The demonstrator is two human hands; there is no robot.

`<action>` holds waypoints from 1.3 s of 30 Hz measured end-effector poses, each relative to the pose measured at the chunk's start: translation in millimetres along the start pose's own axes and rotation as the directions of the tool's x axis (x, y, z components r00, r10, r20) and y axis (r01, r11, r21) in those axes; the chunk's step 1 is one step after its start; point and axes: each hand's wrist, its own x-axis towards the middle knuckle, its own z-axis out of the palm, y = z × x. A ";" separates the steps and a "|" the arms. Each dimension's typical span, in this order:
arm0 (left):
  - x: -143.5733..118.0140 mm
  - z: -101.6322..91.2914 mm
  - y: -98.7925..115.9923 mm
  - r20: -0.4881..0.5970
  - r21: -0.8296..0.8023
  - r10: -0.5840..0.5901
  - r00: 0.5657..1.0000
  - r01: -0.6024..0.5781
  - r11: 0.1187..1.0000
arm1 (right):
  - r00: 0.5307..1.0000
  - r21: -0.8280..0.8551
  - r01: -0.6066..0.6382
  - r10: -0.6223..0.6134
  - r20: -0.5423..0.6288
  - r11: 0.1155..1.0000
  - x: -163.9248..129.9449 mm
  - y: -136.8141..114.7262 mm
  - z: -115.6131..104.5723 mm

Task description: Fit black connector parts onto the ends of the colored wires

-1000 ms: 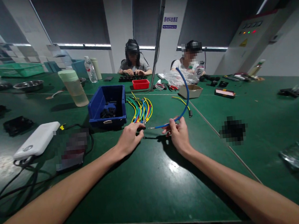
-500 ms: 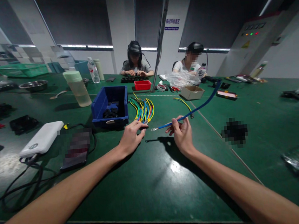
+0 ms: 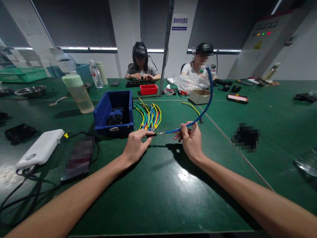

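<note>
1. Green worktop [image 3: 160, 193] fills the view, running back to a wall with dark blinds; two other people sit at its far side, their hands busy over their own parts.
2. Blue bin [image 3: 114, 113] stands beyond the left hand, with dark parts inside it.
3. White power bank [image 3: 39, 148] lies to the left, with black cables trailing from it.
4. Tall clear tumbler [image 3: 78, 93] with a pale green lid stands upright behind the bin.
5. Bundle of coloured wires [image 3: 149, 117] lies fanned out just right of the bin.
6. Blue wire [image 3: 202, 111] arcs up from the right hand; its metal-tipped end points left, level with the left fingertips.
7. Right hand [image 3: 191, 142] pinches the blue wire near that end.
8. Left hand [image 3: 135, 147] is held narrow, thumb and forefinger closed on a small dark piece [image 3: 150, 134] right at the wire's tip; I cannot tell whether the two touch.
</note>
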 end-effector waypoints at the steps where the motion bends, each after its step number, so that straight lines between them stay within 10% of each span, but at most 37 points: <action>1: 0.1 0.4 0.2 0.001 -0.001 -0.004 1.000 0.004 1.000 | 1.000 0.000 0.002 -0.002 -0.003 1.000 0.2 0.1 0.0; 39: 1.1 2.5 3.3 -0.044 0.014 -0.028 0.999 0.029 0.999 | 1.000 -0.009 0.017 -0.017 0.003 1.000 -2.4 -0.9 0.4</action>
